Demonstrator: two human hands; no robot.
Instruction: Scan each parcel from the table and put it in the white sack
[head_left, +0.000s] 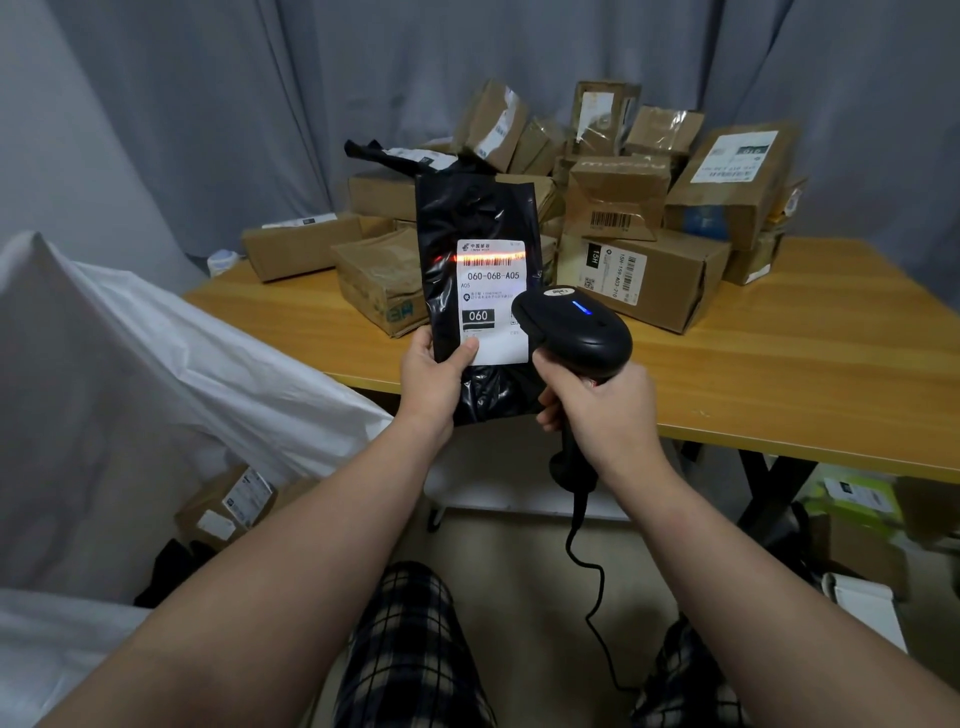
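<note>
My left hand (434, 382) grips a black plastic parcel (475, 218) by its lower left edge and holds it upright in front of the table. Its white label (493, 301) faces me, and a red scan line glows across the barcode at the label's top. My right hand (605, 410) grips the handle of a black corded barcode scanner (576, 327), whose head points at the label and shows a blue light. The white sack (171, 364) stands open at the left, below the table's edge.
A wooden table (779, 353) carries a pile of several brown cardboard parcels (644, 270) at its back. More boxes (228, 509) lie on the floor under the sack's edge, others at the right by the black table legs. Grey curtains hang behind.
</note>
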